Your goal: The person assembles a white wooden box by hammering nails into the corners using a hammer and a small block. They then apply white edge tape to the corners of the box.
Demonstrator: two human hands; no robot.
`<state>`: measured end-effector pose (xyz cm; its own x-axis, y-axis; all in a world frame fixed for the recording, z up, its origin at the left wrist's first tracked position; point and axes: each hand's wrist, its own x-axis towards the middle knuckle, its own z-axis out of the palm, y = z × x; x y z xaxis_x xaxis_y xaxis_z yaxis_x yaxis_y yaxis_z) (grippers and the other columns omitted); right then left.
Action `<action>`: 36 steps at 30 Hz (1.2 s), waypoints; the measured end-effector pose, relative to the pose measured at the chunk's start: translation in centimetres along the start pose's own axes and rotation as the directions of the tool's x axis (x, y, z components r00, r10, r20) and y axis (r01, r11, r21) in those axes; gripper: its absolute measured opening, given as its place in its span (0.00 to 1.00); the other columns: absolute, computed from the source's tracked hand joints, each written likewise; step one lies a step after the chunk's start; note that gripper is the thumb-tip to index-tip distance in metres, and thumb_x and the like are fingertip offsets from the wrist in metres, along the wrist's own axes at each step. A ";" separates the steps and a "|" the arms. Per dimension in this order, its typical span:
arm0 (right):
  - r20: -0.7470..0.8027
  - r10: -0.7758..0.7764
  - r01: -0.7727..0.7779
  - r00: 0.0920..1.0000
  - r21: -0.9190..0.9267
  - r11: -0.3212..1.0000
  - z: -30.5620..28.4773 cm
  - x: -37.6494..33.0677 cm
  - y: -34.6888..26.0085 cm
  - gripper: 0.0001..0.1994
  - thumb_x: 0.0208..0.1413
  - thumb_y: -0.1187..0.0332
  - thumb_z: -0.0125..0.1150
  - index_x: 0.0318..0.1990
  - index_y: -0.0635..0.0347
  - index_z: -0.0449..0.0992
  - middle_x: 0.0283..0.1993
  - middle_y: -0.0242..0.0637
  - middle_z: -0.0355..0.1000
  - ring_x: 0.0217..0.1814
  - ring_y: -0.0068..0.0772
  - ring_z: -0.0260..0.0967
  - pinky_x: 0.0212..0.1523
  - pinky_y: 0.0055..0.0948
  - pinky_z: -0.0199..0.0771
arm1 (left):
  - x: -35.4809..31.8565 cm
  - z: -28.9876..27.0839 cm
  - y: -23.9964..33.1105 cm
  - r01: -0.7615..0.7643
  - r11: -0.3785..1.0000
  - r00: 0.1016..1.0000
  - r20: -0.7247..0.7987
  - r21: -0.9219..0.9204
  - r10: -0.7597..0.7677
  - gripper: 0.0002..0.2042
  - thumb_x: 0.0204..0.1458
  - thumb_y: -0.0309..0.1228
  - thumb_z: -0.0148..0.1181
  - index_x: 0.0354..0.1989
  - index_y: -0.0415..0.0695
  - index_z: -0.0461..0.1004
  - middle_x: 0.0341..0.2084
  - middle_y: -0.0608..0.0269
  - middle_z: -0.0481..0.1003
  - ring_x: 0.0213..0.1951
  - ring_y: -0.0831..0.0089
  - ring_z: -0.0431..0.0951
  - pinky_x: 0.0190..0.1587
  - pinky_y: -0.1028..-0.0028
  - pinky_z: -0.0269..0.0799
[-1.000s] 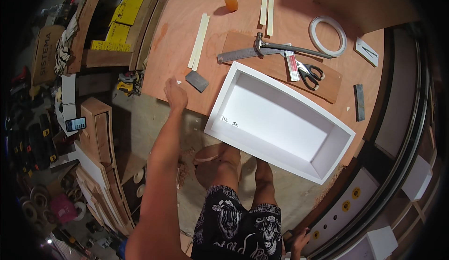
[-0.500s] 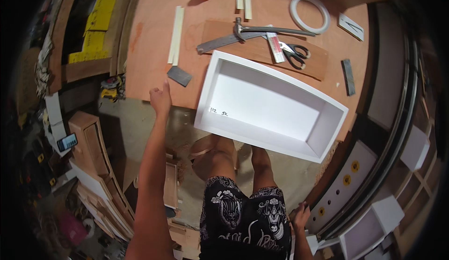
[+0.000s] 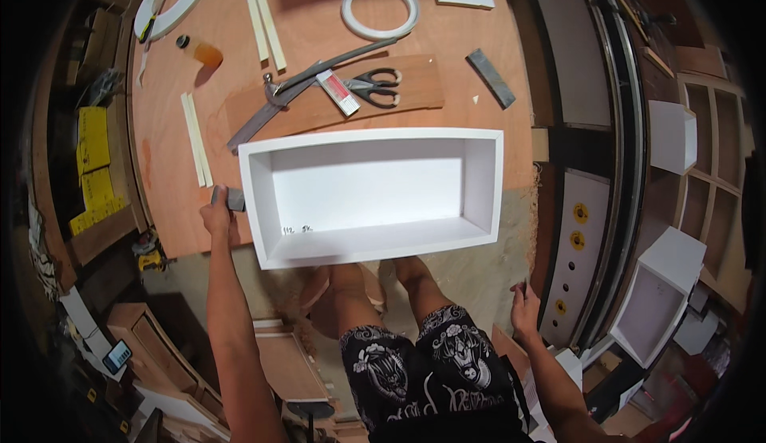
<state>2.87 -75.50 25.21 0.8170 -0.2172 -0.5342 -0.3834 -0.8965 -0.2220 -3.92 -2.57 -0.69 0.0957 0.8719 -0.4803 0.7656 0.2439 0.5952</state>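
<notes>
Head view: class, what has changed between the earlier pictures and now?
The left hand has reached the grey rectangular block, which now shows closer to the white open rectangular box; its grip is unclear. The right hand swung outward from the black patterned shorts. The box stayed on the wooden table.

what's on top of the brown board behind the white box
On the board lie a hammer, a ruler, scissors and a red-and-white packet. The hammer crosses the ruler. The board's surface directly beneath them is covered, so nothing there can be seen.
</notes>
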 end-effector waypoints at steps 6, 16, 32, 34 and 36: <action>-0.011 0.001 -0.002 1.000 -0.112 0.994 -2.0 1.4 -0.2 0.12 0.73 0.65 0.55 0.40 0.68 0.73 0.35 0.62 0.76 0.40 0.70 0.76 0.41 0.54 0.73 | 0.4 -2.8 -1.8 -0.421 0.906 0.903 -0.108 -0.039 0.415 0.09 0.63 0.29 0.69 0.39 0.36 0.77 0.27 0.60 0.79 0.30 0.70 0.80 0.30 0.69 0.77; -0.207 -0.540 0.546 0.816 -0.033 0.837 -0.4 21.0 -7.2 0.05 0.67 0.70 0.66 0.43 0.63 0.83 0.40 0.53 0.76 0.42 0.61 0.76 0.43 0.47 0.74 | 1.0 -1.0 -3.0 -0.419 0.692 0.832 -0.056 0.588 0.551 0.21 0.67 0.37 0.60 0.63 0.40 0.70 0.46 0.46 0.76 0.44 0.56 0.79 0.53 0.64 0.76; 0.033 -0.862 0.837 0.505 -0.260 0.481 7.6 41.3 -14.3 0.28 0.62 0.75 0.52 0.70 0.47 0.75 0.75 0.39 0.67 0.63 0.56 0.68 0.65 0.46 0.73 | -6.5 -1.0 0.1 -0.619 0.698 0.783 0.205 0.361 0.588 0.14 0.67 0.26 0.53 0.58 0.38 0.74 0.42 0.45 0.80 0.46 0.51 0.83 0.49 0.59 0.78; 0.071 -0.828 0.812 0.556 -0.261 0.523 6.8 38.4 -11.1 0.31 0.61 0.77 0.52 0.73 0.46 0.73 0.77 0.41 0.65 0.63 0.58 0.68 0.66 0.47 0.72 | -5.2 -2.9 -0.3 -0.510 0.749 0.852 0.130 0.423 0.506 0.13 0.66 0.25 0.54 0.56 0.37 0.75 0.39 0.43 0.81 0.42 0.49 0.84 0.47 0.56 0.79; 0.062 -0.781 0.762 0.622 -0.279 0.585 6.8 34.8 -7.3 0.34 0.58 0.80 0.53 0.74 0.46 0.73 0.79 0.43 0.63 0.63 0.59 0.67 0.67 0.49 0.71 | -5.5 -4.2 -0.4 -0.489 0.635 0.789 -0.009 0.598 0.615 0.14 0.63 0.21 0.55 0.56 0.36 0.75 0.38 0.35 0.82 0.38 0.43 0.84 0.43 0.54 0.79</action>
<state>31.19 -73.85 2.72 0.7807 0.5889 -0.2091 0.5185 -0.7972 -0.3093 -7.39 -5.62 4.44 0.5405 0.8413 -0.0076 0.8202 -0.5249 0.2276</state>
